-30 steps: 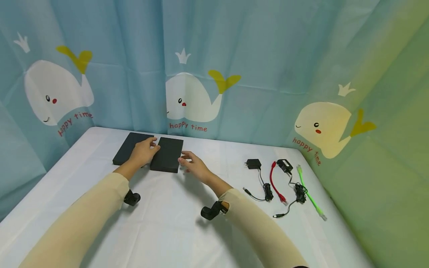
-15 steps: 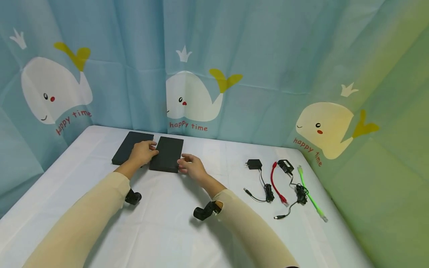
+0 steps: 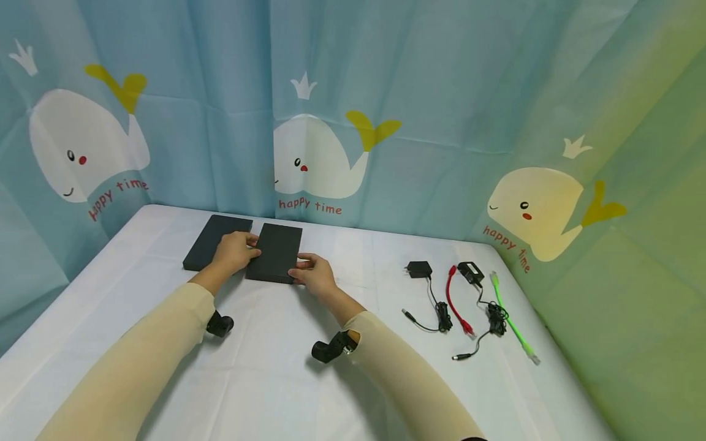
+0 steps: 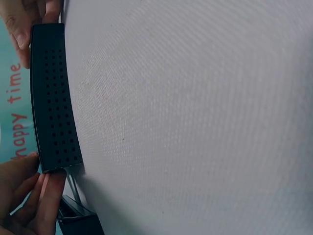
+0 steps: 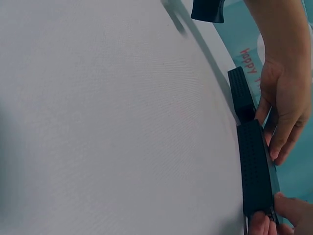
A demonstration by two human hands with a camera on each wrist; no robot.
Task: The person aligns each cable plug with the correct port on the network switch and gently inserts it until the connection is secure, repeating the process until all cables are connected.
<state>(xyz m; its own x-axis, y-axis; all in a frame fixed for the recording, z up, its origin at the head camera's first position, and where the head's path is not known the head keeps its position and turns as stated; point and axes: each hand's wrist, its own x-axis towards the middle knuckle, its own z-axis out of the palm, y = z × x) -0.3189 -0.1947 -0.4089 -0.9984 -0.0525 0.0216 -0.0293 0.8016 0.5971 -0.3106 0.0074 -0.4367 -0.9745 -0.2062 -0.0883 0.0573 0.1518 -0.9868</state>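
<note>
Two flat black boxes lie side by side at the back left in the head view. The right one, a black vented box (image 3: 274, 252), shows rows of small holes along its near side in the left wrist view. My left hand (image 3: 234, 250) grips its left edge, thumb on the top and fingers round the end. From the other side my right hand (image 3: 315, 275) pinches the right edge near the front corner. Behind my left hand is the second black box (image 3: 214, 236), partly covered by that hand; the right wrist view shows its holed side (image 5: 241, 90) too.
On the right of the white table (image 3: 276, 380) lie two black power adapters (image 3: 419, 269) with coiled cords, a short red network cable (image 3: 452, 297) and a green network cable (image 3: 513, 324). A blue curtain (image 3: 441, 92) with whales hangs close behind the table.
My right hand has moved left, from beside the box onto its right edge, and its fingers have closed there. My left hand has stayed at the left edge. The boxes look unmoved.
</note>
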